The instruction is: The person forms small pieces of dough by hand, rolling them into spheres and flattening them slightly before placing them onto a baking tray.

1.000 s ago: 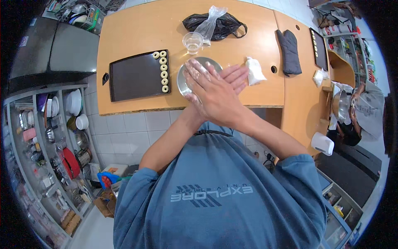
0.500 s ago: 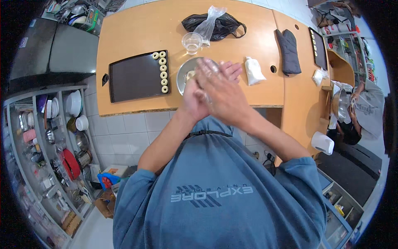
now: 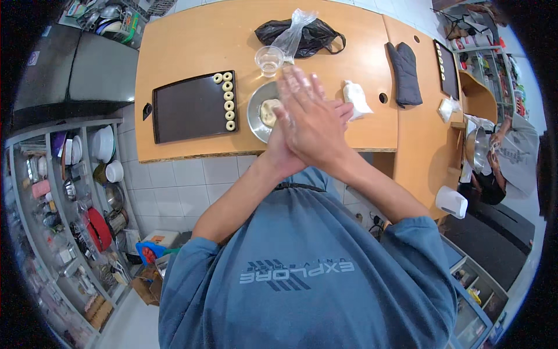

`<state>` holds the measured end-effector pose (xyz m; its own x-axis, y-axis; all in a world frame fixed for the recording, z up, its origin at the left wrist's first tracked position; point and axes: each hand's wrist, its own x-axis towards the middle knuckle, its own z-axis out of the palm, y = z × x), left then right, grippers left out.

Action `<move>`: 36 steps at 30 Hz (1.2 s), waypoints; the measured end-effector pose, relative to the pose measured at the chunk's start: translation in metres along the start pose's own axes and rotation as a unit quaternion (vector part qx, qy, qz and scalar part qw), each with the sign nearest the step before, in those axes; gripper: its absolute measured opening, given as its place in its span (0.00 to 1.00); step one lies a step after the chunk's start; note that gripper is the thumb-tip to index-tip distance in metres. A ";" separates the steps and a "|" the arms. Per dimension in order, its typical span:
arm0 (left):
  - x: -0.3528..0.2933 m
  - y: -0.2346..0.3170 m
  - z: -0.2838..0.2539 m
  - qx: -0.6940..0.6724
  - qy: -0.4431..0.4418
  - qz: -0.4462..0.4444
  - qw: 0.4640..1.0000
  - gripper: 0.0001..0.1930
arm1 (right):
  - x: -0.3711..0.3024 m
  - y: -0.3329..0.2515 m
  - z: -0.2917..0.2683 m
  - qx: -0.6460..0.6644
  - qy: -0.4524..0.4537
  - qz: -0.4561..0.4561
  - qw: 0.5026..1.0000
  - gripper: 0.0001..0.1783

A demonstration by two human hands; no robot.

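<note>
My right hand (image 3: 317, 119) lies flat over my left hand (image 3: 283, 145), palm to palm, with the fingers stretched out and pressed together. Whatever sits between the palms is hidden. Pale smears show on the right fingers. Just left of the hands, a steel bowl (image 3: 254, 116) holds a lump of pale dough (image 3: 268, 111), and the hands cover the bowl's right side. Farther left lies a dark baking tray (image 3: 186, 110). Several small dough rings (image 3: 229, 106) line its right edge, with one more beside them at the far corner.
Behind the bowl stand a clear plastic cup (image 3: 269, 58) and a black plastic bag (image 3: 325, 38). To the right are a white powder bag (image 3: 356, 99), a dark oven mitt (image 3: 405, 72) and a second tray (image 3: 450, 81). A co-worker (image 3: 511, 151) handles a bowl at far right.
My hands have shifted a little right and toward me, still pressed together, and the right hand has slid over the left. More of the dough in the bowl now shows.
</note>
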<state>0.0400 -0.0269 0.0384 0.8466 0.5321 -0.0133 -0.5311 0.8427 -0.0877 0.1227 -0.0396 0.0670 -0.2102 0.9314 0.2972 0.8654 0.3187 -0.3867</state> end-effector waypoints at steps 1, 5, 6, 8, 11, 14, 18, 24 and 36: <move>0.006 -0.001 -0.006 0.043 -0.013 -0.001 0.999 0.34 | 0.000 -0.001 0.004 0.006 0.018 -0.009 1.000 0.28; 0.004 0.017 -0.001 0.084 0.007 0.037 0.996 0.35 | -0.013 -0.003 -0.005 0.066 -0.004 -0.057 0.996 0.27; 0.001 0.018 0.004 0.096 0.025 0.040 0.994 0.35 | -0.016 0.004 -0.009 0.052 -0.021 -0.042 0.998 0.29; -0.001 0.018 0.013 0.121 0.062 0.032 0.990 0.35 | -0.012 0.013 -0.010 0.039 -0.037 -0.028 0.998 0.30; -0.002 0.002 -0.001 0.075 0.055 0.006 0.996 0.36 | 0.000 0.013 -0.006 -0.023 -0.005 0.010 1.000 0.31; 0.005 -0.001 -0.017 0.123 -0.010 0.007 0.992 0.38 | -0.009 0.001 0.003 0.042 -0.012 -0.011 0.999 0.31; 0.007 0.015 -0.027 0.020 -0.028 0.058 0.998 0.35 | -0.013 0.003 -0.007 0.179 -0.046 -0.070 0.980 0.28; 0.000 0.030 -0.007 0.012 0.139 0.108 0.984 0.31 | 0.004 0.014 -0.051 0.229 0.075 0.054 0.969 0.08; 0.007 0.023 -0.013 0.063 0.103 0.198 0.973 0.30 | -0.019 0.008 -0.028 0.378 -0.196 0.394 0.815 0.31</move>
<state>0.0342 -0.0044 0.0231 0.5576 0.7999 -0.2220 -0.8056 0.5859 0.0876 0.1461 -0.0600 0.0829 0.0174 0.8365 -0.5477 0.3062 -0.5259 -0.7935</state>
